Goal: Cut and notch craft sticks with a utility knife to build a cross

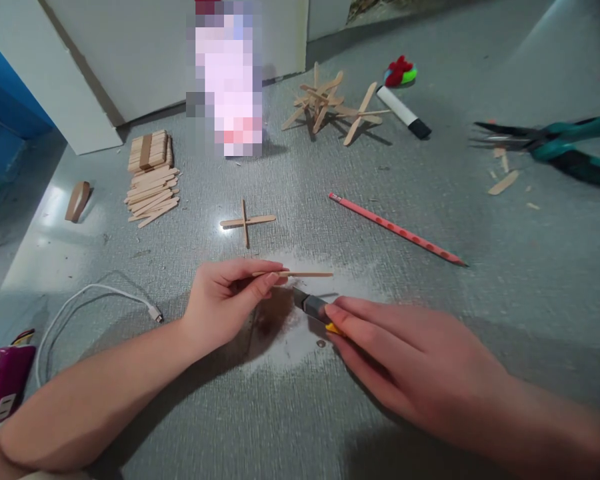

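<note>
My left hand [233, 293] pinches one end of a wooden craft stick [310, 274], which points to the right and is seen nearly edge-on. My right hand [400, 347] is closed round a utility knife [316, 307] with a grey front and a bit of yellow showing at the fingers. Its short blade points up and left, just below the stick; whether it touches the wood I cannot tell. Beyond my left hand, two craft sticks joined as a cross [245, 222] lie on the table. Whitish dust [300, 340] covers the surface under both hands.
Loose craft sticks [153, 193] and a banded bundle [150, 152] lie at left, above a white cable [100, 287]. Crossed sticks [317, 100] pile up at the back beside a marker [404, 112]. A red pencil [395, 228] and pliers [555, 143] lie at right.
</note>
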Demonstrator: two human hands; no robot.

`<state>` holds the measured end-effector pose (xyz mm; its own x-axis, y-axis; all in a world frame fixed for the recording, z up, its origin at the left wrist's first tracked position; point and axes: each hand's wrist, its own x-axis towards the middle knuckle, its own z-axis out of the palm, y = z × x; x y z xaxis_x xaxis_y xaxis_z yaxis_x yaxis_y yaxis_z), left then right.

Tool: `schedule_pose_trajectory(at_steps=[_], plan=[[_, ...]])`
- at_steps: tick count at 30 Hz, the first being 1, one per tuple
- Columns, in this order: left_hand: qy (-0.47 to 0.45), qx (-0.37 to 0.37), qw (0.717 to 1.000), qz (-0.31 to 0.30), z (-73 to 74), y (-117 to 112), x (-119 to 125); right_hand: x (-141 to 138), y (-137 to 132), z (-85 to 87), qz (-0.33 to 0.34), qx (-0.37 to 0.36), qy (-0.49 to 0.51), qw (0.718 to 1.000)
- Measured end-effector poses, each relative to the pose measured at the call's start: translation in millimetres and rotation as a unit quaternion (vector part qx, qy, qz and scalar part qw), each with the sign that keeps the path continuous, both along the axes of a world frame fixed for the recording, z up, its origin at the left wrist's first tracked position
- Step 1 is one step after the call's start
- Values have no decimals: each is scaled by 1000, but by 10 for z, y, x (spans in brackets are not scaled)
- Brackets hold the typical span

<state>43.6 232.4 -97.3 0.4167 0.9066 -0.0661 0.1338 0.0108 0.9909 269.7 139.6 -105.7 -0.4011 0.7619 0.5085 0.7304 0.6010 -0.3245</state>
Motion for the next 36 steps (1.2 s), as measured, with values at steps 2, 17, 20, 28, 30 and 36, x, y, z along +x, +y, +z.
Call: schedule_pose_trajectory(at_steps=[2, 17, 20, 28, 30, 36], plan=[[-2, -8, 1000, -2, 5, -4, 4, 2, -12, -19, -1, -2, 8, 1000], [-1, -10, 1000, -6, 34, -44, 9, -6, -13, -24, -15, 1, -3, 1000], [-1, -3, 1000, -8, 45, -40, 14, -8, -15, -27, -16, -1, -5, 1000], [4, 0, 1000, -4, 41, -42, 6, -9, -15, -31, -24, -3, -5, 1000], [4, 0, 1000, -2, 39, -44, 7, -7, -13, -27, -25, -1, -5, 1000], [7, -6, 1000, 6, 44, -41, 12, -13, -13, -16, -24, -7, -4, 1000]])
